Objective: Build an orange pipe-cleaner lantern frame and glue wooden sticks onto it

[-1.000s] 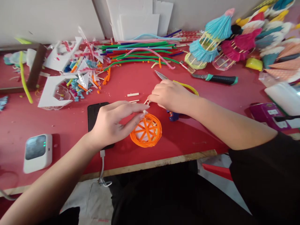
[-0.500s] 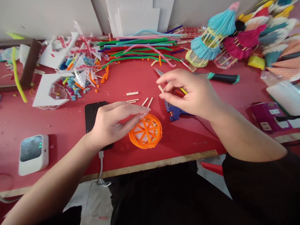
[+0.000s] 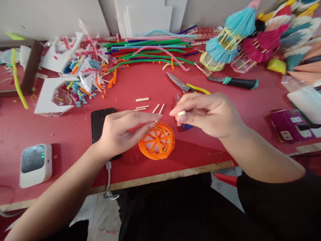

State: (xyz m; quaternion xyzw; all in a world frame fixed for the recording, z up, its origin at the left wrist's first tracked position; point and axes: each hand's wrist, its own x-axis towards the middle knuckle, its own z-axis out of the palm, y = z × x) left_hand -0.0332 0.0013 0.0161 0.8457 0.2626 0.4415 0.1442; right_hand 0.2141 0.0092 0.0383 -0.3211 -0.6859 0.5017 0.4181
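An orange pipe-cleaner wheel (image 3: 156, 142) with spokes lies on the red table (image 3: 200, 147) near its front edge. My left hand (image 3: 122, 130) rests on the wheel's far left rim, fingers closed in a pinch on it. My right hand (image 3: 205, 112) hovers just right of the wheel and pinches a short pale stick (image 3: 181, 113) between thumb and fingers. Several more short sticks (image 3: 147, 103) lie loose on the table behind the wheel. A blue object (image 3: 187, 126) is partly hidden under my right hand.
Scissors (image 3: 182, 83) and a black-handled knife (image 3: 235, 82) lie behind my right hand. Long coloured pipe cleaners (image 3: 150, 50) lie at the back, tasselled craft pieces (image 3: 238, 36) at back right. A phone (image 3: 100, 122), a white device (image 3: 35, 164) and cut scraps (image 3: 82, 77) are on the left.
My right hand picked a short stick from the table, lifted it, then brought it down and left close to the wheel. My left hand stayed on the wheel.
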